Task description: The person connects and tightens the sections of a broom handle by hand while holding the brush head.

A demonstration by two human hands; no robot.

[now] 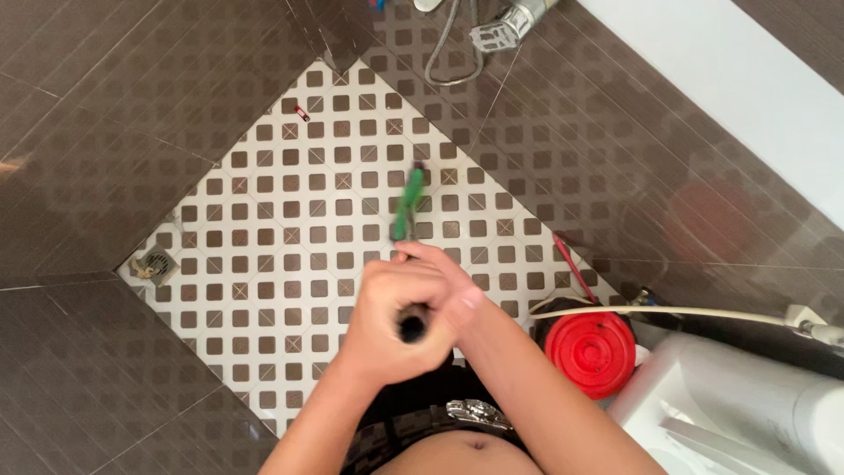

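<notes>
Brush [408, 204] with a green head points down at the white floor [264, 220] patterned with brown squares, its dark handle end showing between both hands at the picture's centre; the head looks blurred, and whether it touches the tiles cannot be told. Far left on the floor sits a round metal drain [156, 263], close to the dark tiled wall [79, 132]. A small red scrap [301, 113] lies on the tiles further up, near the corner. The left hand [387, 325] wraps the handle, fingers curled tight around it in a fist. The right hand [444, 286] lies over and against the left, fingers pressed together and folded round the same handle. Above, a metal hose [448, 53] loops down the wall beside a chrome fitting [510, 26]. Right of the hands stands a red lid [590, 354], with a thin red stick [574, 268] leaning near it and a white tube [686, 311] running across to a white toilet [738, 396] at the lower right.
</notes>
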